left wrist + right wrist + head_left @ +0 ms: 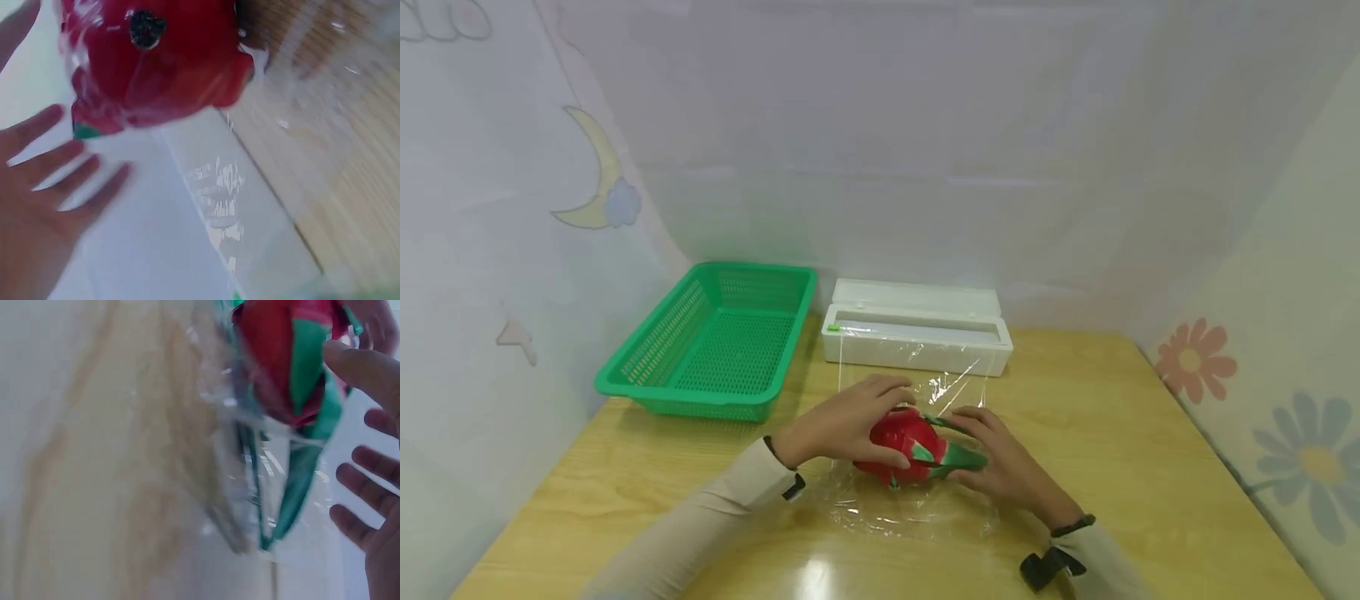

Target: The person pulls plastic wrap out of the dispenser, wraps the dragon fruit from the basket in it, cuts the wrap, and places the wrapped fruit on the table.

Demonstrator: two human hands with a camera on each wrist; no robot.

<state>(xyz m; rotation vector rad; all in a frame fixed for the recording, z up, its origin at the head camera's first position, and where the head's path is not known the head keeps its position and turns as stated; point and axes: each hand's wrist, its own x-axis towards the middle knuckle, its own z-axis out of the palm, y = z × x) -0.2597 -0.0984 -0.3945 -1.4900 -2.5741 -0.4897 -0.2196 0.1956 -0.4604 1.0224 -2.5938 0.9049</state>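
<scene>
A red dragon fruit [904,442] with green leaf tips lies on a sheet of clear cling film [880,518], its tips pointing right. Film also shows over its leaf tips in the right wrist view. My left hand [859,421] is around the fruit's left end, thumb on the near side and fingers on the far side; its fingers [53,150] look spread and fairly straight in the left wrist view. At the green tips, my right hand [1000,458] reaches from the right, fingers spread, thumb [359,365] over the fruit in the right wrist view.
Behind the fruit stands a white cling film box [917,354] with its lid raised; the film runs from it toward the fruit. A green plastic basket [775,342] sits at the back left of the wooden table [1112,467]. Printed cloth walls [910,150] enclose the back and sides.
</scene>
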